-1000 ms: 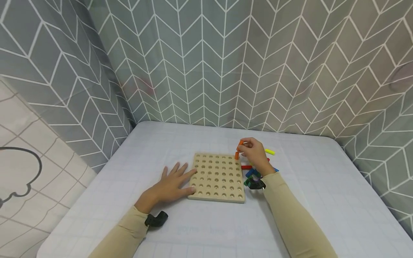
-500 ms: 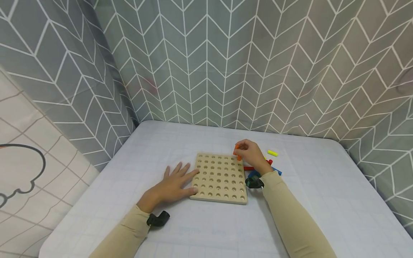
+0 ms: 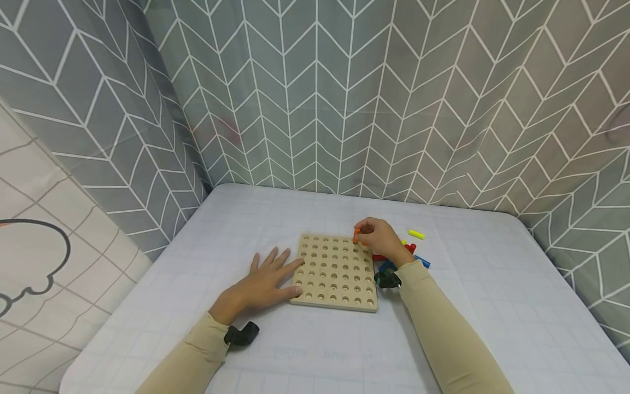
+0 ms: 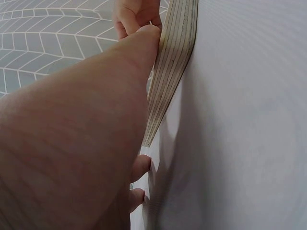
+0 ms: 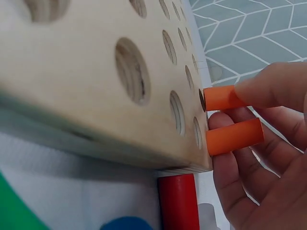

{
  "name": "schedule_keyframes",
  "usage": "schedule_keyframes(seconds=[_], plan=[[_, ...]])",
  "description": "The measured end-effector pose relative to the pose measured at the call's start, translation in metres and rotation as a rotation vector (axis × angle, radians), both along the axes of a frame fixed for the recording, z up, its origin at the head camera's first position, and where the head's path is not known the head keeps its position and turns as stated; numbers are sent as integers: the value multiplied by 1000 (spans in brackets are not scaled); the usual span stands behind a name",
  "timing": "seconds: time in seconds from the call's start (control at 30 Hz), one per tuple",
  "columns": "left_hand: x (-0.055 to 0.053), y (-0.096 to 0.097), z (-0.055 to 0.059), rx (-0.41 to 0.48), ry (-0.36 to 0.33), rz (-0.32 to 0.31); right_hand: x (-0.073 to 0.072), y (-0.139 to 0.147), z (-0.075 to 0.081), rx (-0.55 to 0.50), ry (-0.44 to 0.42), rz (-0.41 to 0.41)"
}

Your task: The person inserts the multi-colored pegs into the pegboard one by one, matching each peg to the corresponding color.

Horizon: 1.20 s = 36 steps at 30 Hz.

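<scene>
A square wooden pegboard (image 3: 334, 307) with rows of round holes lies on the table. My left hand (image 3: 263, 282) rests spread beside it, thumb and index finger touching its left edge. At the far right corner, my right hand (image 3: 381, 239) pinches an orange peg (image 5: 220, 98) between thumb and finger. That peg's end meets a hole in the far row; how deep it sits, I cannot tell. Close by, a second orange peg (image 5: 237, 136) stands in the corner hole, with the right hand's other fingers around and behind it. The left wrist view shows the board's layered side (image 4: 175, 52).
Loose pegs lie right of the board, partly under the right wrist: a yellow peg (image 3: 415, 234), a blue peg (image 3: 422, 261) and a red peg (image 5: 178, 201). A green shape (image 5: 17, 206) shows at the right wrist view's corner. A patterned curtain (image 3: 315, 109) hangs behind the table.
The right hand has brought the held orange peg down and slightly left, from above the corner peg to the neighbouring hole. The left hand stays in place on the board's edge.
</scene>
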<state>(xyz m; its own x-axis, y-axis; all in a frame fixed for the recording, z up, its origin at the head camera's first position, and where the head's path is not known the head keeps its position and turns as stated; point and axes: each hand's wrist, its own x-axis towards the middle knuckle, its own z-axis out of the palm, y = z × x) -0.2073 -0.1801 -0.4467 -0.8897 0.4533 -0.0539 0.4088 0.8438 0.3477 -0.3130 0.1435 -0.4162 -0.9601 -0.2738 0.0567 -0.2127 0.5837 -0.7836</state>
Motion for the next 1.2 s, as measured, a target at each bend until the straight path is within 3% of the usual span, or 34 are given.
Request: schedule_keyframes(seconds=[0.87,1.2], plan=[[1,-2,1,9,12,-10,5,5,3,36,4,10],[1,-2,2,0,4,-17,18,22,5,-134,37,-90]])
